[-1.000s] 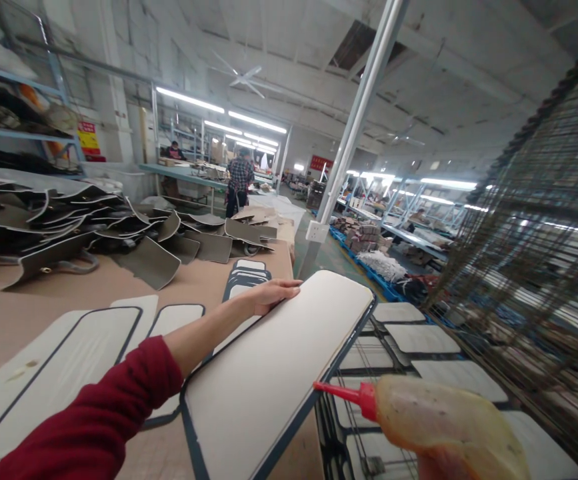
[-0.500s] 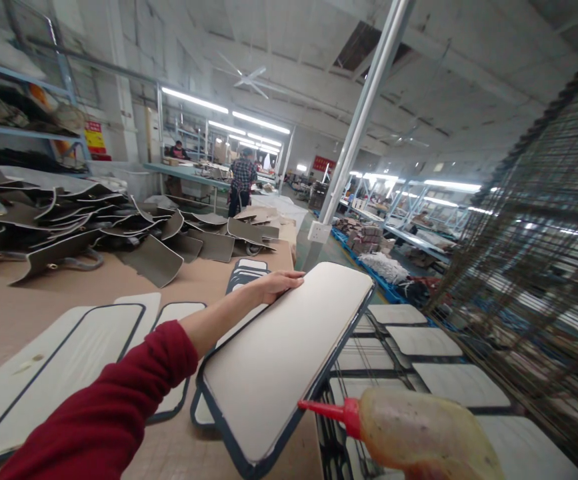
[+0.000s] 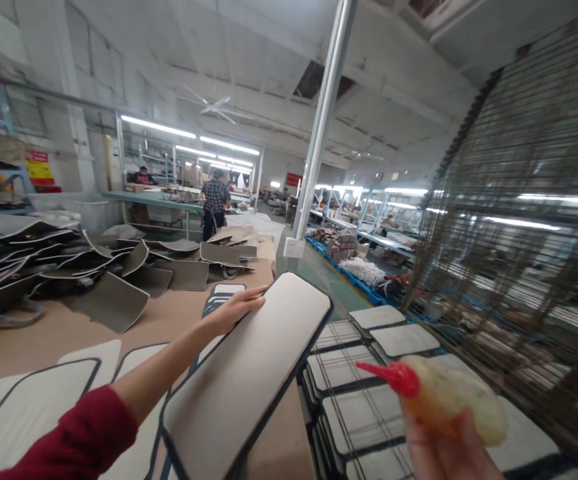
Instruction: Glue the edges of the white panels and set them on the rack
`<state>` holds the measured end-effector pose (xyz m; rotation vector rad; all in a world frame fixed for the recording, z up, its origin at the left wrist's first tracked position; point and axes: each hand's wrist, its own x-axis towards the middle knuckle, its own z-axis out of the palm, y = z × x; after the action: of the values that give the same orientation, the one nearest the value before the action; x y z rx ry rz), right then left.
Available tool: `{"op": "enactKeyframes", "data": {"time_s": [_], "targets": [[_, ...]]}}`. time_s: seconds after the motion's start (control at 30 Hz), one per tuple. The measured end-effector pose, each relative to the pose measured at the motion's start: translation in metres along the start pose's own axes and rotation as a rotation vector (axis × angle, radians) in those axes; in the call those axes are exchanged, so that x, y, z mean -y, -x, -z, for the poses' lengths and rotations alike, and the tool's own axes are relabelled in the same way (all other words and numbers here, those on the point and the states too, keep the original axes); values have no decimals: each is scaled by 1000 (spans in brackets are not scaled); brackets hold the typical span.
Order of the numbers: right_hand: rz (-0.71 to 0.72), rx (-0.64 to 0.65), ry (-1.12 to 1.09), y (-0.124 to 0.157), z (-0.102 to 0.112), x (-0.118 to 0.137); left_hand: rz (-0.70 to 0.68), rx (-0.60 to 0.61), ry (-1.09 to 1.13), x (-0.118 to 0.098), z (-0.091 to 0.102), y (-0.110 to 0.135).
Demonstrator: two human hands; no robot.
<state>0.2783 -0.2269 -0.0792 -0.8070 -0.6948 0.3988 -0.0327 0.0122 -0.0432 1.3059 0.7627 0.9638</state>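
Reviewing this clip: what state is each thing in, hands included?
Held white panel: tilted
Left hand: closed on panel edge
Squeeze bottle: tilted, red nozzle apart from panel
Right hand: closed around bottle
Rack panels: lying in rows
Olive-grey pieces: heaped
Tube lights: lit

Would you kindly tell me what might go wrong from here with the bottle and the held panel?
The squeeze bottle, in the right hand, seems to hang above the laid-out panels, so it might drip on them. The left hand grips the tilted panel at one long edge, so it could slip or twist.
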Motion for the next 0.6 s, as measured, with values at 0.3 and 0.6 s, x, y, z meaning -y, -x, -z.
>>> {"op": "enactKeyframes", "data": {"time_s": [0.3,0.6], "targets": [[-40,-232,-83,-36,-12,33,57,252,-128,-14,5,37],[47,-87,70,-49,22,7,76,289,-141,-24,0,39]]}}
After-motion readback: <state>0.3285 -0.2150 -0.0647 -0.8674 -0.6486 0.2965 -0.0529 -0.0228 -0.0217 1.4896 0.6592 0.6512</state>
